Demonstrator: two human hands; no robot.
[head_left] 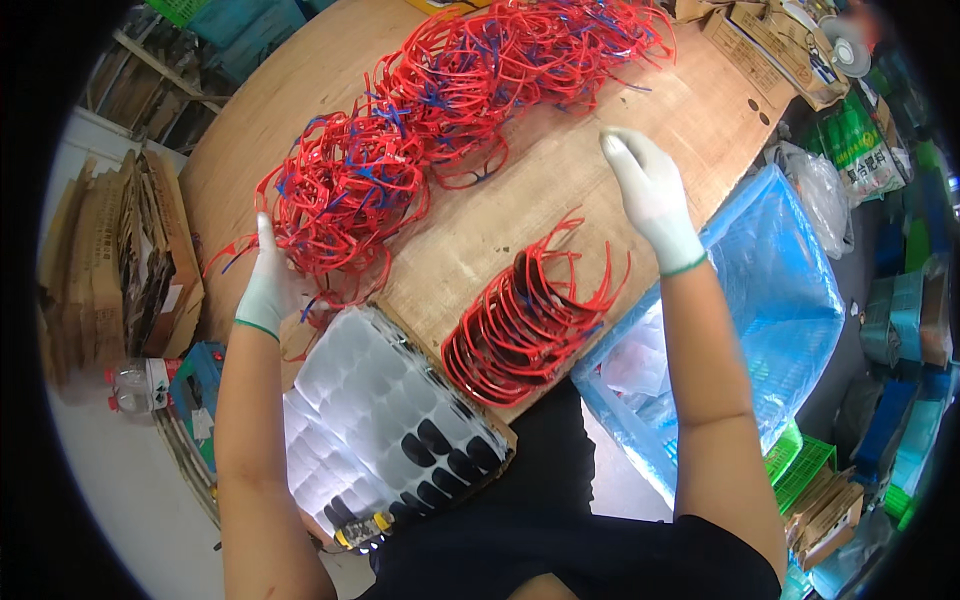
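My left hand point(264, 290), in a white glove with green cuff, is at the left edge of a tangled heap of red glasses frames point(345, 190) with blue parts. One finger stretches upward against the frames; the others are partly hidden. My right hand point(648, 195), gloved the same way, hovers over the wooden table point(540, 170), fingers extended and nothing visible in them. Below it lies a nested row of red glasses frames point(525, 320) with dark lenses. Near my lap, a white tray point(365, 390) has rows of pockets, several holding black oval lenses point(435, 437).
A crate lined with blue plastic film point(770, 290) stands to the right of the table. Flattened cardboard point(125, 250) leans at the left, beside a clear plastic bottle point(140, 385). Opened cardboard boxes point(765, 50) sit at the table's far right corner. A yellow-black tool point(365, 530) lies by the tray.
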